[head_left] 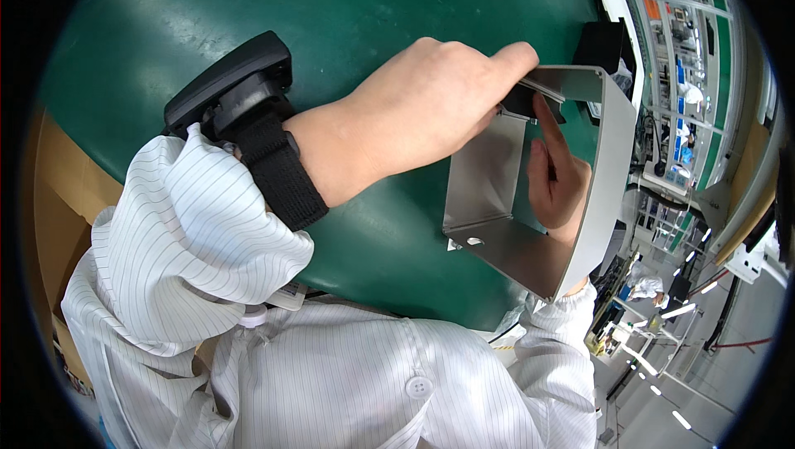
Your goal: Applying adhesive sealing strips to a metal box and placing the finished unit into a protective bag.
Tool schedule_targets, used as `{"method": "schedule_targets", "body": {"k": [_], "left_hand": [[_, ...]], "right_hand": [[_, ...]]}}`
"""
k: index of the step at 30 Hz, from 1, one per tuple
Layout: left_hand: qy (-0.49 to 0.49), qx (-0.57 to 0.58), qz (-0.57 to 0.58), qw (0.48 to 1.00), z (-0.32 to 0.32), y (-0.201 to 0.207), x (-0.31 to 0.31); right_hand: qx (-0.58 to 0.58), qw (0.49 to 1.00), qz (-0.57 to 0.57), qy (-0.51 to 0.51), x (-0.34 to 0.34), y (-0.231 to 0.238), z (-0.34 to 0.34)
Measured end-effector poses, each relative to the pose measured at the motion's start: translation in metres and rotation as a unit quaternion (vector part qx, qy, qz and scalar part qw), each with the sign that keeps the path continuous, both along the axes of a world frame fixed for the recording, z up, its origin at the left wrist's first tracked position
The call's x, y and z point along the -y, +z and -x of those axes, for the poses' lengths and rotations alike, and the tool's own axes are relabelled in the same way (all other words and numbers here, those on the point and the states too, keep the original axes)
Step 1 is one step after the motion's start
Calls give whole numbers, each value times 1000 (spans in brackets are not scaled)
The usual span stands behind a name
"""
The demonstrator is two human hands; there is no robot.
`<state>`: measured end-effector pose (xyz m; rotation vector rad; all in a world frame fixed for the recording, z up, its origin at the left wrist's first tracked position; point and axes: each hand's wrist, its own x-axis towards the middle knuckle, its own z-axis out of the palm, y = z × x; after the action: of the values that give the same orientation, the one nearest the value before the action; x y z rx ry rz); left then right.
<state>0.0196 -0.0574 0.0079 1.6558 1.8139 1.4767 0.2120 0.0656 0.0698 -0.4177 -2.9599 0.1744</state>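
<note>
Left hand (431, 93) clamps the bent sheet-metal housing (609, 159) at its upper corner over the green counter (364, 250), likely steadying it while right hand (559, 184) reaches inside toward black piece (519, 103), right grip unclear.

Loads of bare green table (348, 2) beyond the left forearm, so a hand could slide through there easily, and there's a smaller gap between that arm and the shirt (331, 366), though the chunky black wrist gadget (232, 89) sticks out on the left. The metal frame (609, 176) has a wide opening, but the left hand (451, 89) blocks its top corner and the right hand (559, 188) crowds the right side, with black boxes (603, 47) hemming in the far side.
</note>
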Motion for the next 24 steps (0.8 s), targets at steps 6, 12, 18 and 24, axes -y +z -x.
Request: {"method": "schedule_targets", "body": {"k": [6,12,18,24], "left_hand": [[-11,1,15,1000,4,3,6],[-17,10,6,1000,1,4,2],[-19,-5,5,1000,3,5,8],[-25,29,14,999,2,3,6]], "right_hand": [[27,996,-12,-86,7,-1,-9],[63,986,-14,-152,-15,11,-32],[-4,974,161,-159,-10,37,-26],[-88,889,381,-240,-10,26,2]]}}
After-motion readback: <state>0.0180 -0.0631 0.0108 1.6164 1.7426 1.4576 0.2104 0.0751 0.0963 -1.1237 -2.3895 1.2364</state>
